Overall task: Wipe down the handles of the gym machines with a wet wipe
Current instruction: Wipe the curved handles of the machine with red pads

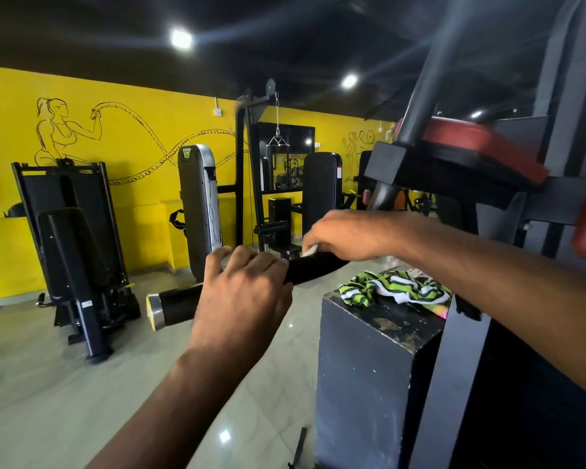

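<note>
A black padded machine handle (pixel 310 270) with a silver end cap (pixel 155 311) runs across the middle of the view. My left hand (pixel 242 292) grips the handle near its capped end, fingers curled over the top. Further along the bar, my right hand (pixel 347 236) pinches a small white wet wipe (pixel 310 251) and holds it against the top of the black grip. Most of the wipe is hidden under my fingers.
A black weight-stack cover (pixel 372 367) stands right of the handle, with a green-and-white striped cloth (pixel 391 291) lying on top. Red pads (pixel 481 143) and the machine's black frame rise at right. Other black machines (pixel 78 238) stand along the yellow wall across a tiled floor.
</note>
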`<state>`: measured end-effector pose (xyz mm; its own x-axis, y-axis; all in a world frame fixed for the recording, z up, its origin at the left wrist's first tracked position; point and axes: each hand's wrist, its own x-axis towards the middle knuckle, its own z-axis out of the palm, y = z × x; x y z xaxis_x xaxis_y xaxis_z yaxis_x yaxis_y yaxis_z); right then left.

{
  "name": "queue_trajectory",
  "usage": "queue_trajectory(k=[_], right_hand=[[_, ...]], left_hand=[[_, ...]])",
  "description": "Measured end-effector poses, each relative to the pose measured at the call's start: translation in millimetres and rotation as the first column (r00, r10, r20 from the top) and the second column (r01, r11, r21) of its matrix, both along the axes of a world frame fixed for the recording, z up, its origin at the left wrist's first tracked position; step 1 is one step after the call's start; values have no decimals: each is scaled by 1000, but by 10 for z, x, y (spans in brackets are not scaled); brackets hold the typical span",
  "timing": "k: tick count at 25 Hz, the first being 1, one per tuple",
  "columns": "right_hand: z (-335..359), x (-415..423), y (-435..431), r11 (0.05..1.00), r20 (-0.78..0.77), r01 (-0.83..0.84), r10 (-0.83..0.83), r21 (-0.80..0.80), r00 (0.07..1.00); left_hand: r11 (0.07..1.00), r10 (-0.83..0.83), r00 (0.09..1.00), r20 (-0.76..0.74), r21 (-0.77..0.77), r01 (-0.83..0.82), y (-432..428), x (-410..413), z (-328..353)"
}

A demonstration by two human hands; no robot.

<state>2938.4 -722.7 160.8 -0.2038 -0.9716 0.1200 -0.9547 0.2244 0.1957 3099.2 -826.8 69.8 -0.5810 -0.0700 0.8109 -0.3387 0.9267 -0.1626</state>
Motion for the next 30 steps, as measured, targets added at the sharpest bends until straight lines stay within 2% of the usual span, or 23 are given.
queue_trajectory(k=[2,8,11,13,14,16,18,19,22,23,24,25,26,27,28,29,30], right_hand=[[40,44,-37,996,25,41,-42,73,999],[69,123,-121,980,-79,139,-129,142,989],[-22,119,-51,991,-64,137,-137,-1,989],[-104,118,21,978,-14,135,-139,-161,990],[-167,135,50,965,12,81,-81,-248,997],[-346,188,79,910,-31,-62,54,-410,998],[-545,148,97,810,-92,-94,50,-579,995],[-676,130,112,720,-66,-61,21,-691,998],[-1211,237,92,388,58,30,60,-921,997],[-1377,282,27,268,133,101,107,-958,985],[-1528,331,-69,130,271,250,181,-959,945],[-1627,391,-180,-6,442,469,322,-883,837],[-1664,460,-296,-96,539,689,549,-719,639],[-1639,529,-404,-83,516,862,771,-500,373],[-1592,568,-503,23,384,952,918,-305,101],[-1541,557,-576,127,217,976,972,-177,-87],[-1481,499,-610,206,87,971,977,-120,-196]], left_hand=[[1000,-2,1000,-3,-6,2,-8,1,-21],[1000,5,1000,-7,-16,-5,6,-27,6],[1000,9,1000,-5,-27,-9,-11,-10,-11],[1000,15,1000,-4,-27,-15,-23,-8,-11],[999,20,1000,-8,-33,-21,-17,-16,-9],[998,27,999,-20,-48,-28,-4,-42,-11],[999,21,999,-32,-42,-22,-8,-63,1],[999,20,999,-27,-30,-20,-11,-66,1],[999,26,1000,-17,-18,-26,-4,-65,-25],[999,26,1000,-18,-19,-26,-5,-72,-22],[1000,23,1000,-14,-20,-23,-3,-80,-21],[1000,18,1000,-9,-21,-19,-1,-89,-20],[1000,17,1000,-9,-22,-17,0,-94,-19],[1000,19,1000,-13,-23,-20,1,-98,-17],[999,22,1000,-18,-26,-23,4,-100,-15],[999,22,1000,-21,-28,-22,6,-102,-16],[999,17,1000,-23,-29,-18,9,-102,-14]])
